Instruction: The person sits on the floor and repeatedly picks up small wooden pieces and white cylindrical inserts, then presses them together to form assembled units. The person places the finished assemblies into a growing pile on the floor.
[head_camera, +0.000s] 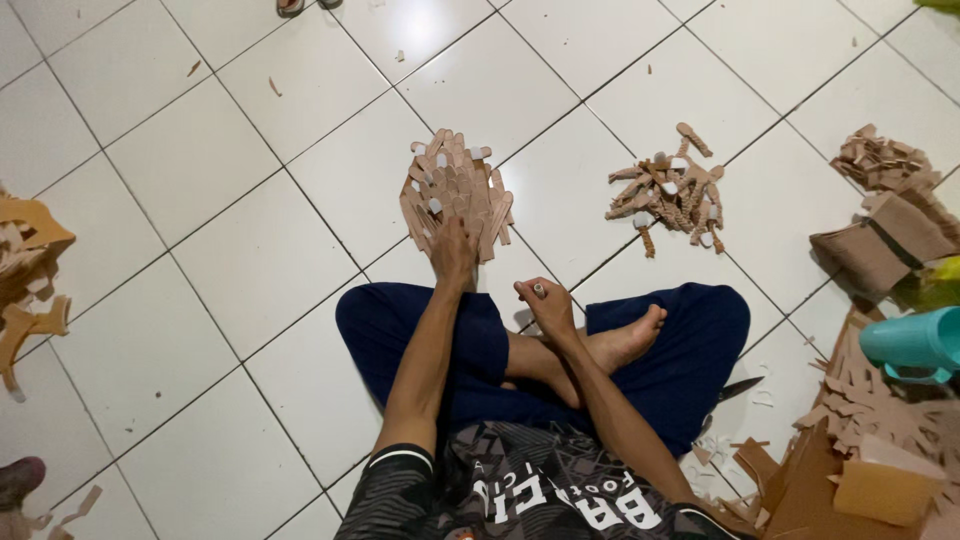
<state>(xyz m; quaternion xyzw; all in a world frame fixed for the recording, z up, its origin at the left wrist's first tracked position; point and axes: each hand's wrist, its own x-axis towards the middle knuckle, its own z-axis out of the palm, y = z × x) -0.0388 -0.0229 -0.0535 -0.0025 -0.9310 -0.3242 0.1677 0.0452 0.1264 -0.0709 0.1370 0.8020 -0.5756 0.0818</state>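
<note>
As the person sits cross-legged on the white tiled floor (200, 260), the left hand (452, 255) reaches forward and rests flat, fingers extended, on the near edge of the fanned pile of flat tan strips with pale tips (456, 190). This pile lies directly ahead of the crossed knees and serves as the reference landmark below.

The right hand (545, 305) is held up just behind and to the right of the pile, above the bare foot, thumb and forefinger closed on a small pale piece (538, 290); what that piece is cannot be determined.

Handling, by judgement: the strips appear thin, light and moderately stiff, likely cut card or leather-like sheet. They look loosely stacked, so a careless pull would probably scatter the fan. A single strip would best be taken by its near end, pinched between thumb and fingertip, and slid out lengthwise. No fragility is evident; the pale tips may be tacky or delicate, which cannot be told.

Appearance: narrow tan pieces overlapping in a rough fan, several showing whitish ends.

Right of the pile, apart from it, lies a smaller heap of tan, knobbly-shaped pieces (672, 190). Further right stand brown folded card (880, 245), a teal plastic cup (915, 342) and tan offcuts (860, 400). Well left of the pile lie more tan scraps (25, 265).
</note>
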